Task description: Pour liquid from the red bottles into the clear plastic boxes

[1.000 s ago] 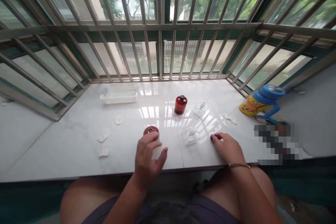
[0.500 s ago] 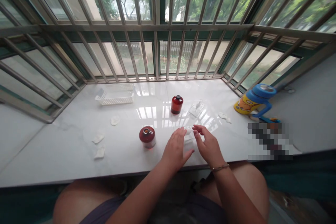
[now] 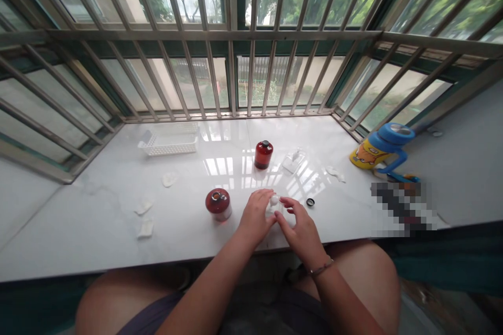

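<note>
Counter [image 3: 98, 230], glossy white, beneath barred windows [image 3: 267, 78], both hands [image 3: 256, 214] closed around a clear piece [image 3: 274, 201].

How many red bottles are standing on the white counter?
2. The open red bottle stands to the left of the left hand; the black-topped red bottle stands farther back on the counter. The blurred patch at right could hide others.

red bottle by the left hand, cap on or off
Off: the red bottle shows an open neck; a black cap lies apart.
</note>
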Action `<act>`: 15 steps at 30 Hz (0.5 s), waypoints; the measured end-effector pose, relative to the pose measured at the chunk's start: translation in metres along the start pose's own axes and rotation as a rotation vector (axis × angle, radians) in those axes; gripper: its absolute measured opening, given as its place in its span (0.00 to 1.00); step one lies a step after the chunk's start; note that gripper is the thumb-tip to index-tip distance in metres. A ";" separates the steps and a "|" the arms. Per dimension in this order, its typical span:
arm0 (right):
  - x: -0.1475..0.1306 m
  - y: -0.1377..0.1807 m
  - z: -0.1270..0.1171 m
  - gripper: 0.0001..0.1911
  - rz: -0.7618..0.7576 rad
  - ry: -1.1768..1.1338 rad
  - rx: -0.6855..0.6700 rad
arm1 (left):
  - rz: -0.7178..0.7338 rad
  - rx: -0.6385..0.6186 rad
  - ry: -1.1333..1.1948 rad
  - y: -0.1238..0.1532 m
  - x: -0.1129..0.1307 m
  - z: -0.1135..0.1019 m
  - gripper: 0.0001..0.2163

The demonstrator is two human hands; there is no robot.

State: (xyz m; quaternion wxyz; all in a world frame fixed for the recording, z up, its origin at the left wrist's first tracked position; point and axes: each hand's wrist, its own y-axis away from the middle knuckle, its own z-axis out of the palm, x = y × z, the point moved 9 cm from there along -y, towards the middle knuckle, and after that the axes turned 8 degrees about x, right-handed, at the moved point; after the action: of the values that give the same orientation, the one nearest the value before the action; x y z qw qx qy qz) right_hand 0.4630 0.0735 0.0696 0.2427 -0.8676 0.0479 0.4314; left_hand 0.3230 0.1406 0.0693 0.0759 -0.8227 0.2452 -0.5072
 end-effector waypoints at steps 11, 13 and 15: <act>-0.005 0.003 0.009 0.23 -0.043 0.028 0.057 | -0.069 -0.028 0.066 0.014 -0.004 -0.010 0.23; -0.006 0.003 0.009 0.24 -0.029 0.037 0.069 | -0.069 -0.030 0.067 0.014 -0.004 -0.010 0.23; -0.007 0.002 0.009 0.25 -0.017 0.045 0.080 | -0.067 -0.027 0.062 0.014 -0.003 -0.011 0.23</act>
State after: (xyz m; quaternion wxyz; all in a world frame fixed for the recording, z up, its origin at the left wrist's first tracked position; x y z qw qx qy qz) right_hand 0.4513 0.0753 0.0700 0.2799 -0.8670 0.0632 0.4074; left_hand 0.3079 0.1316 0.0671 0.0403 -0.8152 0.2267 -0.5315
